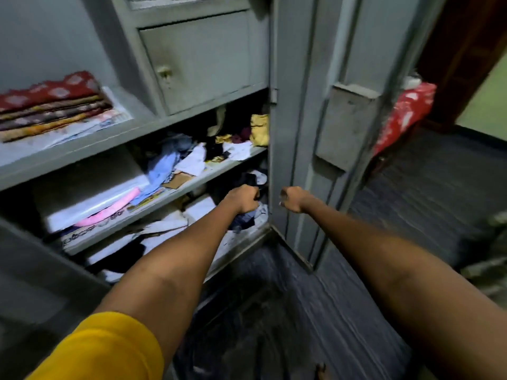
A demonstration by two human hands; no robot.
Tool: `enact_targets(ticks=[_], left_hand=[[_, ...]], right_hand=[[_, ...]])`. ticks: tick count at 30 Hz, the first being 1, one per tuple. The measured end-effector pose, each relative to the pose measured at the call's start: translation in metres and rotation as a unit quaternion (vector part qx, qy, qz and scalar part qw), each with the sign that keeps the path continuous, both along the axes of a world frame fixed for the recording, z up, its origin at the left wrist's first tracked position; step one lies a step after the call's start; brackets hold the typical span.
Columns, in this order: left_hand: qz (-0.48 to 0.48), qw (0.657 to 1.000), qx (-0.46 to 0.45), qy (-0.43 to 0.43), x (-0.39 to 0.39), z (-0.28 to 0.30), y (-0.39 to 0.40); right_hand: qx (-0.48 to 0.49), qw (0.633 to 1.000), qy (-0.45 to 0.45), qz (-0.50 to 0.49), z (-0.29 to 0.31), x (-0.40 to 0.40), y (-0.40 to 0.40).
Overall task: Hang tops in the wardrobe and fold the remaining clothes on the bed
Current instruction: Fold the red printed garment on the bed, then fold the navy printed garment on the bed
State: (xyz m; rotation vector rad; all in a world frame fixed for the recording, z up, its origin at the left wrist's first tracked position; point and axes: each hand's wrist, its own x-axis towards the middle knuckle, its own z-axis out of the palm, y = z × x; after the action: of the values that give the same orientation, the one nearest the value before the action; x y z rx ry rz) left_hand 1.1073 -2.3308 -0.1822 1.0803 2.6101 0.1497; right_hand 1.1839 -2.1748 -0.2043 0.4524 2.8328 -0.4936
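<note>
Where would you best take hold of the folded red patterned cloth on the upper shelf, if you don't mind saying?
Grip the folded red cloth by its front folded edge, coming from the open front of the wardrobe. It lies flat on top of the stack, so it should slide off forward.

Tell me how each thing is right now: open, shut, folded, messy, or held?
wardrobe door: open
inner locker: closed
patterned cloths: folded and stacked
middle-shelf clothes: loose, messy
dark garment: on the bottom shelf, gripped
left hand: gripping the dark garment
right hand: fist curled, holding nothing visible
</note>
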Motion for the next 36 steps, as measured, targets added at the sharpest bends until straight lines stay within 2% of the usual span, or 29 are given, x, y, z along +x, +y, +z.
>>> enact_targets(ticks=[9,14,19,25,30,36], left_hand=[[-0.206,0.977,-0.001,-0.063,0.131,-0.034,0.235],[-0.304,0.951,-0.027,-0.046,0.2,-0.041,0.352],[-0.337,0.941,-0.039,-0.008,0.244,-0.048,0.444],[-0.381,0.923,-0.05,0.02,0.264,-0.053,0.553],[-0.428,0.902,-0.052,0.017,0.264,-0.056,0.675],[-0.5,0.864,-0.055,0.029,0.272,-0.05,0.819]], right_hand=[[0.006,0.986,-0.029,-0.167,-0.011,0.174,0.192],[0.016,0.968,-0.054,-0.245,-0.021,0.259,0.29],[0.003,0.948,-0.065,-0.311,-0.029,0.32,0.369],[-0.008,0.93,-0.063,-0.363,-0.044,0.357,0.466],[-0.003,0.908,-0.051,-0.415,-0.053,0.363,0.561],[-0.013,0.861,-0.028,-0.508,-0.042,0.376,0.673]])
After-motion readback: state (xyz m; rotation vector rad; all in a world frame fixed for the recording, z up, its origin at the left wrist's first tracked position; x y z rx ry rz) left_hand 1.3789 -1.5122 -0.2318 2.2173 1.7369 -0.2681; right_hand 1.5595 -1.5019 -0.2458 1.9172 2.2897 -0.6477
